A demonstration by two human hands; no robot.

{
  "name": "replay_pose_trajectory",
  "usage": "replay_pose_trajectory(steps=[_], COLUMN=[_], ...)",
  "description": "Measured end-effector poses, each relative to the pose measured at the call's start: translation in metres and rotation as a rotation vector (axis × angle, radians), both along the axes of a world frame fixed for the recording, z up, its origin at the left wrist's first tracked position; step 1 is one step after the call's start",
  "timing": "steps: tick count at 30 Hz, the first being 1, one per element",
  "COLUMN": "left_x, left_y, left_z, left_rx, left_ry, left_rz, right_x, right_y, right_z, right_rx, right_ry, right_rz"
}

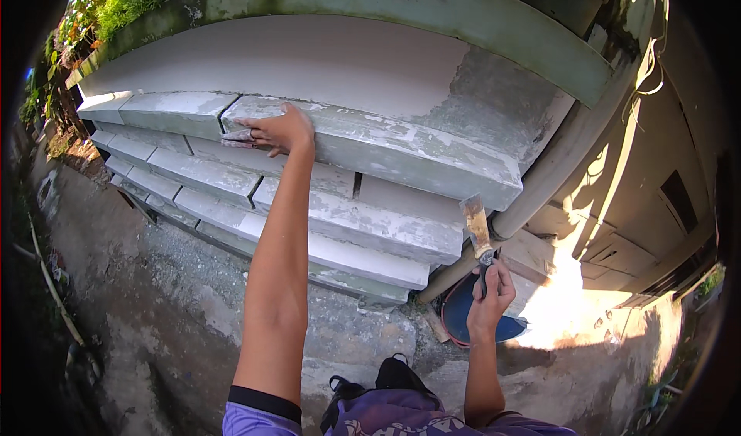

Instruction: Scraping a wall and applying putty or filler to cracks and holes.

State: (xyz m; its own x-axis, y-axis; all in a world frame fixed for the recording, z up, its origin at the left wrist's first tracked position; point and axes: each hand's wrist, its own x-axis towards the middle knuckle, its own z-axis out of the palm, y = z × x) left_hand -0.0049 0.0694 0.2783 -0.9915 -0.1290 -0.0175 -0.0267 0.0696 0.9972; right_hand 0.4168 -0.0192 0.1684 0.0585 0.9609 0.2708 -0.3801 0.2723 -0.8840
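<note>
My left hand (287,132) reaches out to the top ledge (401,142) of a stepped block wall, beside a dark vertical joint. Its fingers are stretched apart and dusted white, and they rest against the ledge's edge. In my right hand (491,297) is a putty knife (478,231), gripped by its dark handle. The blade points up and is stained brown and grey. It stands just off the right end of the lower ledges, apart from the wall as far as I can see. Patches of white coating and grey cover the ledges.
Above the ledges runs a smooth white panel (324,54) under a green mossy rail (324,0). A pipe (567,154) slants down at the right. Below it a blue bucket (463,312) stands on the rough concrete floor (201,343). Plants (131,7) grow at the upper left.
</note>
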Motion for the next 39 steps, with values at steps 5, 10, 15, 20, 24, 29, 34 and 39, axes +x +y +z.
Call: replay_pose_trajectory(steps=[5, 10, 15, 20, 24, 29, 34, 39], left_x=[0.01, 0.001, -0.002, 0.007, 0.068, 0.188, 0.264, 0.239], left_y=[0.003, 0.004, 0.0, -0.06, -0.138, -0.287, -0.415, -0.424], left_z=[0.002, 0.001, -0.002, -0.047, -0.178, -0.374, -0.448, -0.419], left_rx=[0.039, 0.041, 0.07, 0.363, 0.327, 0.17, -0.079, -0.008], left_ry=[-0.003, -0.032, -0.019, 0.298, 0.378, -0.283, -0.496, -0.401], left_rz=[-0.007, -0.016, -0.098, -0.184, -0.243, -0.387, -0.346, -0.254], right_x=[0.04, 0.065, 0.062, 0.063, 0.076, 0.073, 0.072, 0.085], right_y=[-0.092, -0.153, -0.165, -0.158, -0.136, -0.105, -0.066, -0.003], right_z=[-0.108, -0.147, -0.136, -0.111, -0.115, -0.083, -0.041, 0.016], right_rx=[-0.861, -1.089, -1.019, -0.814, -0.752, -0.617, -0.469, -0.248], right_ry=[0.252, 0.3, 0.394, 0.173, 0.004, -0.275, -0.223, -0.221], right_rz=[0.309, 0.517, 0.686, 0.682, 0.693, 0.738, 0.767, 0.68])
